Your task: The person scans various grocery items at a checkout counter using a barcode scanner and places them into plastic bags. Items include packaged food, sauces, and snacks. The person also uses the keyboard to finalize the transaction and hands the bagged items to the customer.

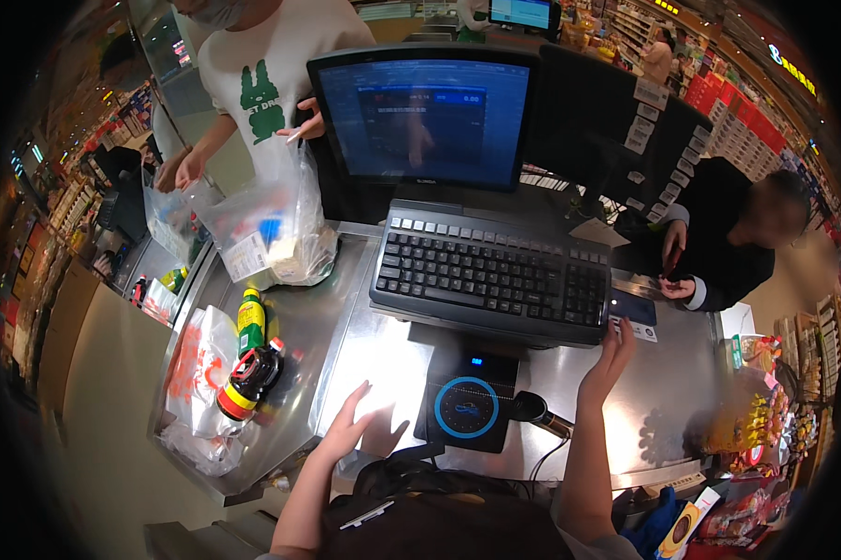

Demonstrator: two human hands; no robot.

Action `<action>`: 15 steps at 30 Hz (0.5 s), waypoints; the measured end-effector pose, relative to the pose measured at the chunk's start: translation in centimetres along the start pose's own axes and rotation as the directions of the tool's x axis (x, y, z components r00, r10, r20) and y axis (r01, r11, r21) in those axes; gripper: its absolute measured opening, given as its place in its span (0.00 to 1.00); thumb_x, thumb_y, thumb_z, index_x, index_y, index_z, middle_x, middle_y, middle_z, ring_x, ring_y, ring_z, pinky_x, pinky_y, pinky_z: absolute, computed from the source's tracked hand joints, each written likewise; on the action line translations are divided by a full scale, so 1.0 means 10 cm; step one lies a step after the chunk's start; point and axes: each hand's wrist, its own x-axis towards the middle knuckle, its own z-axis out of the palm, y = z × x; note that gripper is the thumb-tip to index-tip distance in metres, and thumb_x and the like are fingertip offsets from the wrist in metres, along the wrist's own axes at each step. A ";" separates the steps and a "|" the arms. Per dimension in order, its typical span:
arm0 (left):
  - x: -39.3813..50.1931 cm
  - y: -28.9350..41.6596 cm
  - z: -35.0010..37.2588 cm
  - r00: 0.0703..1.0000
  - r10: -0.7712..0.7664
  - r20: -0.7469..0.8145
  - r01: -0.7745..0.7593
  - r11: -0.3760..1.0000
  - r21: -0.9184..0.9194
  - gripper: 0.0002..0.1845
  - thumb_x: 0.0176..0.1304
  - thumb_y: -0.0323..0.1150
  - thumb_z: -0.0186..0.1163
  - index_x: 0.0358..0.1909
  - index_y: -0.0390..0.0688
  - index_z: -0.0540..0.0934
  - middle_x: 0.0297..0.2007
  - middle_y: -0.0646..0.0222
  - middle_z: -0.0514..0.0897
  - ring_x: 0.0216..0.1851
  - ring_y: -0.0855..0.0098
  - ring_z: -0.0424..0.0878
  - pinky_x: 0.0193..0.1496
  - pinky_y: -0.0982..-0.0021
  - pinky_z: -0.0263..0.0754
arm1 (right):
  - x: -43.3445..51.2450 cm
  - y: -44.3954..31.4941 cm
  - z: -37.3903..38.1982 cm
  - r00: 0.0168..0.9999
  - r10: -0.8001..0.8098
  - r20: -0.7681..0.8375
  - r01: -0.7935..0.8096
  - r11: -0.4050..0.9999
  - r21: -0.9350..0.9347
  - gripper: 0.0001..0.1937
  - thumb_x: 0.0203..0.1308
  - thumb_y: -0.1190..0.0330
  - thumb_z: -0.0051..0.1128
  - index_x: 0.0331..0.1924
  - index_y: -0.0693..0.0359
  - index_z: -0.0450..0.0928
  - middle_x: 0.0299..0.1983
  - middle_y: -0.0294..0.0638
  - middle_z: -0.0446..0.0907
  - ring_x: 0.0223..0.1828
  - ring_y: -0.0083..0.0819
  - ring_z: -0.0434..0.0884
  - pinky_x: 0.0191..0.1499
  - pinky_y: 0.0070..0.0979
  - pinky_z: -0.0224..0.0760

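Observation:
My left hand (347, 427) is over the steel checkout counter (347, 350), fingers apart and holding nothing. At the keyboard's lower right corner, my right hand (614, 353) reaches with its fingertips by a dark phone (631, 306) and a card bearing writing; whether it touches them I cannot tell. The black keyboard (487, 266) sits below a lit monitor (427, 122). Between my arms lie a black square pad with a blue ring (466, 406) and a handheld barcode scanner (532, 407). Left of my left hand, a dark bottle (249, 381) and a yellow-green bottle (251, 322) rest on the counter.
Across the counter at left, a person (280, 42) handles a filled clear plastic bag (280, 245). Another person in dark clothes (724, 231) leans at the right end. White plastic bags (200, 371) lie at the left edge. Packaged snacks (749, 420) crowd the right side.

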 end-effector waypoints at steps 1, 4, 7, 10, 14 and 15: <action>-0.42 -0.12 -0.01 0.935 -0.336 0.116 0.350 0.926 -0.140 0.32 0.69 0.32 0.52 0.71 0.40 0.53 0.67 0.57 0.63 0.66 0.63 0.65 0.66 0.65 0.60 | -0.20 -0.08 -0.10 0.997 0.080 -0.015 -0.080 0.997 0.014 0.19 0.70 0.73 0.35 0.62 0.69 0.60 0.63 0.49 0.63 0.59 0.39 0.71 0.62 0.33 0.64; -1.50 -0.32 -0.04 0.846 -0.517 0.135 0.534 0.813 -0.231 0.39 0.64 0.39 0.61 0.71 0.38 0.54 0.66 0.50 0.62 0.66 0.57 0.64 0.65 0.61 0.62 | -0.88 -0.08 -0.37 0.977 0.208 0.053 -0.203 0.975 -0.094 0.18 0.67 0.76 0.40 0.60 0.68 0.63 0.60 0.49 0.65 0.53 0.38 0.76 0.55 0.31 0.70; -2.02 -0.20 -0.11 0.881 -0.431 0.195 0.449 0.892 -0.060 0.41 0.61 0.43 0.62 0.71 0.39 0.53 0.68 0.50 0.61 0.68 0.57 0.62 0.66 0.60 0.60 | -1.37 -0.06 -0.51 0.944 0.266 0.195 -0.194 0.926 -0.324 0.18 0.57 0.78 0.49 0.54 0.65 0.70 0.55 0.49 0.71 0.51 0.40 0.77 0.51 0.31 0.72; -2.06 -0.13 -0.12 0.823 -0.567 0.035 0.448 0.685 0.574 0.31 0.65 0.44 0.51 0.68 0.46 0.60 0.64 0.54 0.67 0.62 0.50 0.69 0.62 0.58 0.66 | -1.62 0.17 -0.63 0.922 0.159 0.354 0.028 0.883 -0.469 0.21 0.53 0.79 0.52 0.53 0.65 0.70 0.55 0.51 0.70 0.55 0.45 0.73 0.56 0.35 0.68; -2.35 -0.89 -0.32 0.409 -0.912 -0.046 0.529 0.196 0.826 0.23 0.60 0.41 0.51 0.58 0.51 0.72 0.52 0.57 0.79 0.52 0.50 0.78 0.52 0.58 0.74 | -1.54 0.19 -0.58 0.887 0.114 0.447 0.134 0.863 -0.487 0.23 0.49 0.75 0.58 0.53 0.64 0.71 0.55 0.50 0.71 0.59 0.50 0.69 0.62 0.42 0.60; -2.59 -1.21 -0.43 0.242 -0.968 -0.063 0.489 0.066 0.870 0.22 0.57 0.40 0.52 0.55 0.51 0.75 0.47 0.58 0.82 0.49 0.52 0.80 0.48 0.58 0.76 | -1.54 0.20 -0.53 0.877 0.101 0.470 0.161 0.859 -0.486 0.23 0.48 0.75 0.59 0.53 0.64 0.71 0.55 0.50 0.71 0.59 0.50 0.69 0.63 0.43 0.60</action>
